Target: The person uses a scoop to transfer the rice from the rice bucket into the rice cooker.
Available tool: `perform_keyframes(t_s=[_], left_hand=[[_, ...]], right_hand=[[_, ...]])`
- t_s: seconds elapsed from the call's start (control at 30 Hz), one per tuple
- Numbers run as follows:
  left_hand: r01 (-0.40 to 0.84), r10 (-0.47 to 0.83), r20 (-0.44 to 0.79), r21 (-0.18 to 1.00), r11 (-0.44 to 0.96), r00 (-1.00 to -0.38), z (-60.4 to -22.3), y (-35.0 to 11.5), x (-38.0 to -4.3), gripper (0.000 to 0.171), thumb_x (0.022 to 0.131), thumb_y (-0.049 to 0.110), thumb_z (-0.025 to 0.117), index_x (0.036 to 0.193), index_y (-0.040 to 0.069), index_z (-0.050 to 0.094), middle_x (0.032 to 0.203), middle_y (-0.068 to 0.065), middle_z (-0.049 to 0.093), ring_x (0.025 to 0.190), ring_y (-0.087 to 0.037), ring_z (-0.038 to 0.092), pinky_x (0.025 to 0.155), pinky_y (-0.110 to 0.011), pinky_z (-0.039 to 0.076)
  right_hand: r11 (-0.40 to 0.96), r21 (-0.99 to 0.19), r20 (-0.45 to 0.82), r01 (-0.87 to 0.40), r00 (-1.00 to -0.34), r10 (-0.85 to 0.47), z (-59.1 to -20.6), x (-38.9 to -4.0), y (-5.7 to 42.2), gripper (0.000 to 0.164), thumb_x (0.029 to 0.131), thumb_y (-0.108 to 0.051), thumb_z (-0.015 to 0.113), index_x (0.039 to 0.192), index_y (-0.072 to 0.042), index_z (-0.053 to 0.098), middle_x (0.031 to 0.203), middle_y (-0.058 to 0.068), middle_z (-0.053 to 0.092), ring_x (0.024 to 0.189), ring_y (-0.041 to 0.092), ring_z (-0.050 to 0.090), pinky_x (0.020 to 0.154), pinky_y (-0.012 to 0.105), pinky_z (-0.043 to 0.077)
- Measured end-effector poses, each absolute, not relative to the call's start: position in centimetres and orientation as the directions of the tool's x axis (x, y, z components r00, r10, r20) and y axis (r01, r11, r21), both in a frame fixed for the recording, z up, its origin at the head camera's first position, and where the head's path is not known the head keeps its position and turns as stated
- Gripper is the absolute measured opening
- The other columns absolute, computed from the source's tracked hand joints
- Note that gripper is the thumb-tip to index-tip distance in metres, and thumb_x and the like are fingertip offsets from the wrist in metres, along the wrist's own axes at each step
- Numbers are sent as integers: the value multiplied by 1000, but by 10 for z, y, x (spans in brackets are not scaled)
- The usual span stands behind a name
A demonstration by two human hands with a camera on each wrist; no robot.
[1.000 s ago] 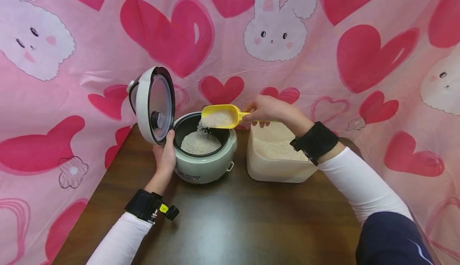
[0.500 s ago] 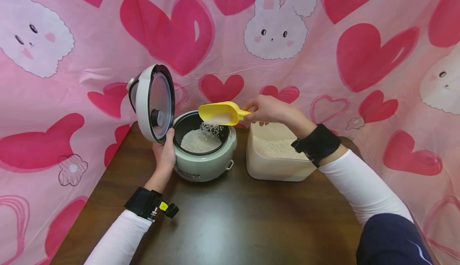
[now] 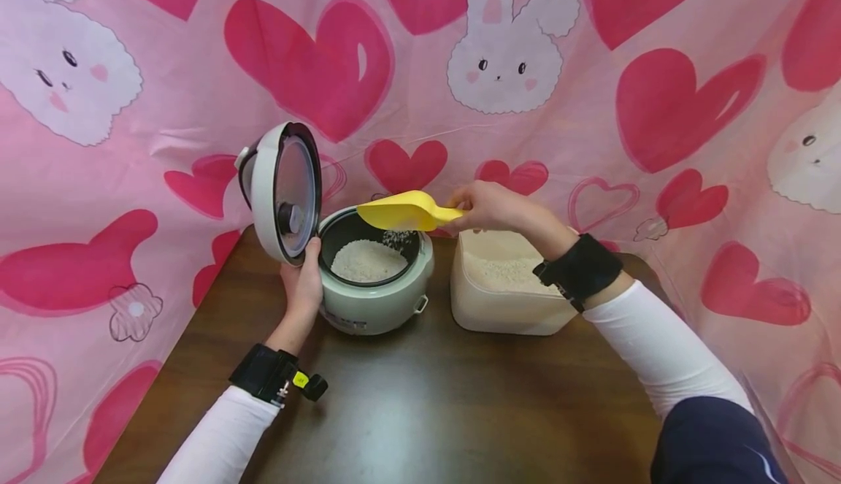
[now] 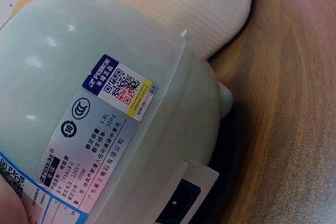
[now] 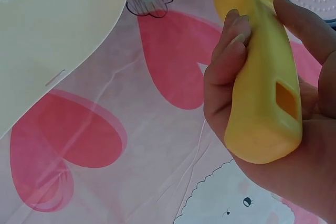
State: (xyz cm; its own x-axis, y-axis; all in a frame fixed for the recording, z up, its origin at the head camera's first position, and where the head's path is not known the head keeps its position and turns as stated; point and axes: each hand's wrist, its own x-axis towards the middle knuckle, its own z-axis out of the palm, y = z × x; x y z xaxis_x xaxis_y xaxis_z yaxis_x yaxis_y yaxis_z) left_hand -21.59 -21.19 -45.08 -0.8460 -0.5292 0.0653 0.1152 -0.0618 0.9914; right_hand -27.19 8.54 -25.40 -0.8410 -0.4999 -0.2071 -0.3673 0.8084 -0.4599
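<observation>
My right hand (image 3: 489, 206) grips the handle of a yellow scoop (image 3: 397, 210), which is tilted over the rice cooker (image 3: 374, 309). Grains fall from it into the dark inner pot, where white rice (image 3: 368, 260) lies heaped. In the right wrist view, fingers and thumb wrap the scoop's hollow handle (image 5: 265, 114). The pale green cooker has its lid (image 3: 266, 185) raised at the left. My left hand (image 3: 304, 287) holds the lid's lower edge, thumb on the near side, other fingers mostly hidden behind. The left wrist view shows the cooker's labelled body (image 4: 157, 40) and power socket.
A cream rice bin (image 3: 506, 312), uncovered, stands right of the cooker with rice (image 3: 515, 274) in it. Both stand on a dark wooden table (image 3: 420, 396). Behind hangs a pink cloth (image 3: 420, 90) with hearts and rabbits, close to the table's back edge.
The scoop has tipped further over, so its underside now shows and the rice inside has poured into the pot. My left hand and the lid have stayed in place.
</observation>
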Motion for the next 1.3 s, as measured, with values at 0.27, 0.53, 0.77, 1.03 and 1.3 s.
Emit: perform_keyframes(t_s=[0.27, 0.53, 0.77, 1.03, 1.3], left_hand=[[93, -550, 36, 993, -76, -834, -456, -209, -215, 59, 101, 41, 61, 147, 4, 52, 147, -12, 58, 134, -24, 51, 121, -39, 33], [91, -525, 39, 993, -72, -850, -458, -208, -211, 57, 102, 40, 60, 147, 7, 53, 147, -10, 57, 134, -23, 51, 121, -40, 32], [83, -517, 32, 994, -77, -856, -459, -206, -207, 57, 103, 40, 59, 149, 7, 50, 149, -9, 55, 137, -22, 49, 122, -40, 31], [107, -538, 51, 992, -73, -841, -454, -209, -211, 58, 102, 38, 60, 149, 6, 50, 149, -10, 55, 136, -22, 48, 122, -38, 31], [108, -531, 58, 992, -63, -845, -448, -210, -214, 59, 103, 40, 60, 151, 9, 48, 151, -8, 54, 138, -21, 47, 123, -38, 29]], right_hand=[[795, -454, -172, -402, -836, -521, -262, -270, 89, 30, 90, -20, 81, 115, -6, 75, 101, 8, 73, 93, 27, 62, 82, 38, 54], [773, -491, -165, -400, -829, -534, -273, -268, 107, 30, 92, -26, 79, 114, -7, 74, 92, 5, 71, 83, 25, 60, 73, 32, 52], [719, -635, -247, -284, -807, -536, -285, -266, 142, 34, 101, -32, 69, 121, -5, 71, 89, 9, 68, 73, 28, 60, 66, 33, 54], [644, -739, -266, -197, -794, -547, -293, -265, 187, 35, 105, -38, 61, 121, -9, 68, 82, 13, 64, 60, 24, 52, 53, 28, 48], [640, -761, -298, -107, -819, -491, -295, -261, 226, 35, 106, -38, 59, 120, -6, 65, 84, 17, 64, 61, 24, 55, 53, 28, 49]])
